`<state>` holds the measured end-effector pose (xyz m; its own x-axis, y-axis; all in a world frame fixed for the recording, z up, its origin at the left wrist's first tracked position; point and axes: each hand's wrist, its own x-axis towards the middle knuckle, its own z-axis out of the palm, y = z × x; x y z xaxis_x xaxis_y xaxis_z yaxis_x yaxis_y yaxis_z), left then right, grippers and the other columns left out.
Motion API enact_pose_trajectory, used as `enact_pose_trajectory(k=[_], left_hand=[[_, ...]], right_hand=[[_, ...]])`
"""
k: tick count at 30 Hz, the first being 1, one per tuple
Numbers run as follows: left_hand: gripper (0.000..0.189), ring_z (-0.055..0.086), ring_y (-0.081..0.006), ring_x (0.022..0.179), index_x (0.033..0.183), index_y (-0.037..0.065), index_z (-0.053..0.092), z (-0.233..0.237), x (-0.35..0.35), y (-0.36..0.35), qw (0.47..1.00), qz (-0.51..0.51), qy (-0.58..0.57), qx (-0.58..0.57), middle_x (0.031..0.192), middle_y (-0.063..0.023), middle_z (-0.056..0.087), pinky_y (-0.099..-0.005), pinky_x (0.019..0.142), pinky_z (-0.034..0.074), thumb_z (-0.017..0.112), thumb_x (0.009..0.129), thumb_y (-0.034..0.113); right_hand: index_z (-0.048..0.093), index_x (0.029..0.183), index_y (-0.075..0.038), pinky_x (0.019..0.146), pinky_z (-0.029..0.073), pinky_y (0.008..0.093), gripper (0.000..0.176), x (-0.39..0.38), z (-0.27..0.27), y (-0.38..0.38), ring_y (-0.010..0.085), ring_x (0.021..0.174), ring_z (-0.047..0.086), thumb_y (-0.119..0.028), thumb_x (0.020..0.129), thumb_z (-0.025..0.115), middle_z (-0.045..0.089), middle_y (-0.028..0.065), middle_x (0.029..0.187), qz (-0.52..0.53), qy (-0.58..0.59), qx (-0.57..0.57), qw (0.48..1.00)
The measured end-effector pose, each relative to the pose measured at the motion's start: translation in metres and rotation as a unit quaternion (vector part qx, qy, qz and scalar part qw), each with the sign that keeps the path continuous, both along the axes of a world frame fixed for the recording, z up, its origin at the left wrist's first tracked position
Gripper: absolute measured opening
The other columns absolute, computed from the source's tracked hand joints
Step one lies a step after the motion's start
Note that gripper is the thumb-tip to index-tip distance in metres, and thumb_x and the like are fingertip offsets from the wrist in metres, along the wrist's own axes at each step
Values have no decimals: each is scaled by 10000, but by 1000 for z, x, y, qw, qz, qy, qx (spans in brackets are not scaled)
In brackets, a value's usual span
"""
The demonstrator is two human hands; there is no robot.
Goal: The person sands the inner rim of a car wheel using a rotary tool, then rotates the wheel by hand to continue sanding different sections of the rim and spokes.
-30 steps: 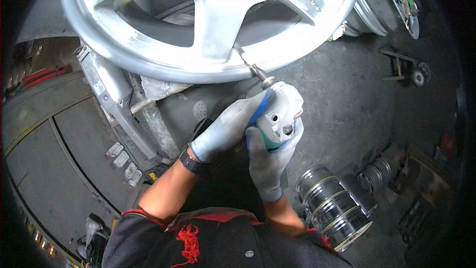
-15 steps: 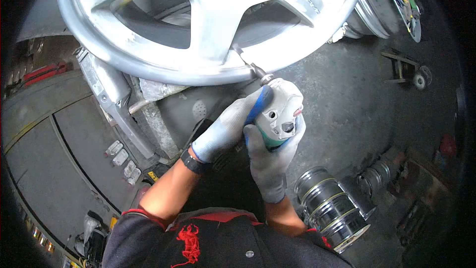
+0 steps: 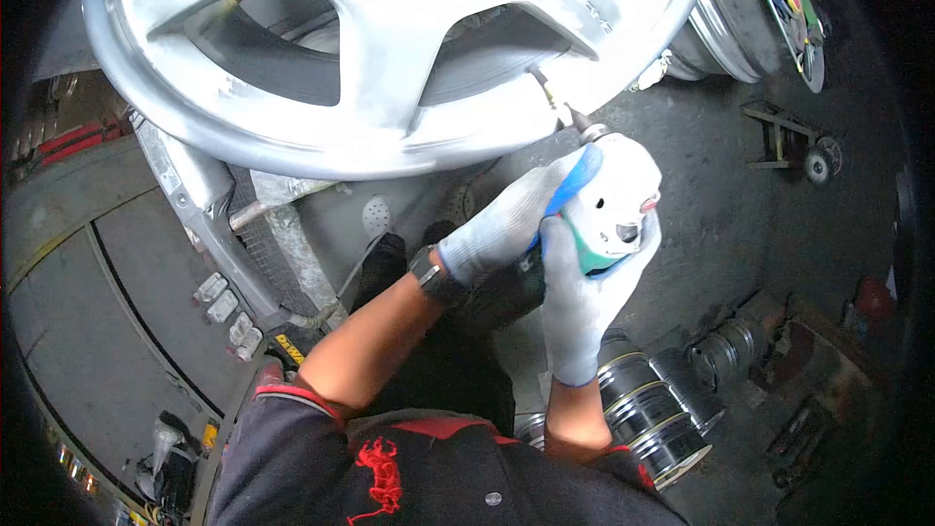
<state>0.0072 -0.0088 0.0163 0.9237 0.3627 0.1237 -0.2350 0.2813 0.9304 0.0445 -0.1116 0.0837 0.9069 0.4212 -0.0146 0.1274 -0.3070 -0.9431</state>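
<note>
Both my hands wear white knit gloves with blue palms and are wrapped round a white-and-green die grinder (image 3: 623, 180). My left hand (image 3: 511, 214) grips its front from the left side. Lower down, my right hand (image 3: 592, 302) closes round the rear of the body. From the grinder's nose a thin shaft bit (image 3: 548, 90) points up and left, overlapping the lower edge of a spoke opening in a large silver alloy wheel (image 3: 380, 58). The wheel stands tilted in front of me, with broad spokes and a bright, smooth lip.
A metal support arm (image 3: 195, 175) stands beneath the wheel's left side. More rims (image 3: 716, 34) lean at upper right, and shiny rims (image 3: 643, 394) sit on the floor at lower right. A small wheeled frame (image 3: 794, 141) stands at right. Perforated shoes (image 3: 377, 216) show below the wheel.
My hands and the grinder have moved right, and the bit has slid rightward along the spoke opening's lower edge. The wheel appears slightly lower and further left in view.
</note>
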Motion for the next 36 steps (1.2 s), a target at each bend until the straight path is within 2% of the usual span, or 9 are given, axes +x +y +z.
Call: enact_pose_trajectory(k=[3, 5, 9, 11, 15, 26, 29, 31, 36], left_hand=[[617, 432, -311, 1365, 1454, 7, 371, -11, 11, -3, 999, -2, -23, 34, 1453, -203, 450, -402, 1142, 313, 616, 954, 274], [453, 536, -247, 1242, 1428, 15, 431, -8, 11, -6, 996, 56, -28, 64, 1371, -198, 536, -380, 1088, 370, 401, 1061, 279], [474, 526, -161, 1205, 1419, 5, 450, 0, -11, -4, 993, 60, -43, 96, 1345, -121, 556, -332, 1073, 387, 414, 1066, 318], [481, 511, -98, 1160, 1381, -2, 504, 2, -30, -6, 993, 41, -17, -110, 1295, -50, 577, -284, 1045, 404, 424, 1066, 353], [452, 522, -95, 1144, 1331, 6, 565, 42, -65, 10, 942, 21, 179, -281, 1238, -30, 609, -274, 1033, 407, 417, 1069, 344], [536, 606, -174, 1050, 1217, -30, 604, 21, -54, 11, 978, -58, 195, -38, 1149, -174, 671, -337, 958, 458, 422, 1046, 444], [385, 608, -270, 1126, 1310, -19, 542, 34, -30, 7, 990, -62, 116, -44, 1224, -187, 633, -380, 992, 447, 464, 1026, 230], [397, 588, -243, 1136, 1359, -1, 515, 29, -5, 12, 968, -130, 157, -145, 1244, -167, 611, -383, 1003, 443, 469, 1033, 221], [462, 557, -202, 1150, 1417, 8, 460, 30, 23, 11, 969, -143, 81, -185, 1287, -147, 573, -366, 1014, 436, 480, 1039, 274]], right_hand=[[238, 1447, 49, 1034, 422, 351, 814, 6, -1, 1, 228, 1204, 503, -26, 810, 740, 428, 189, 1348, -27, -22, 4, 999], [241, 1445, 49, 1045, 412, 363, 826, 4, -2, 1, 237, 1219, 492, -26, 797, 749, 429, 191, 1346, -30, -20, 3, 999], [229, 1444, 50, 1083, 369, 389, 862, -17, -1, 2, 251, 1260, 455, -73, 793, 780, 420, 188, 1363, 15, 23, 27, 999], [222, 1445, 50, 1093, 355, 396, 871, -31, -5, 1, 255, 1271, 443, -89, 795, 785, 417, 186, 1368, 47, 33, 42, 997], [211, 1447, 45, 1093, 348, 387, 883, -64, -3, 7, 255, 1270, 435, -145, 808, 788, 407, 185, 1373, 47, 72, 43, 995], [219, 1438, 34, 1074, 374, 385, 888, -58, -7, -5, 240, 1253, 441, -79, 747, 765, 413, 167, 1345, -18, 170, 102, 980], [231, 1448, 35, 1090, 356, 393, 880, -35, -12, -11, 243, 1264, 435, -79, 751, 756, 412, 175, 1351, -45, 136, 93, 985], [242, 1447, 41, 1091, 359, 400, 854, -14, -17, -18, 255, 1273, 437, -73, 765, 743, 412, 188, 1355, -53, 14, 2, 998], [242, 1443, 58, 1086, 369, 408, 869, 13, -10, -15, 263, 1279, 443, -72, 759, 761, 413, 205, 1359, -76, 22, 11, 997]])
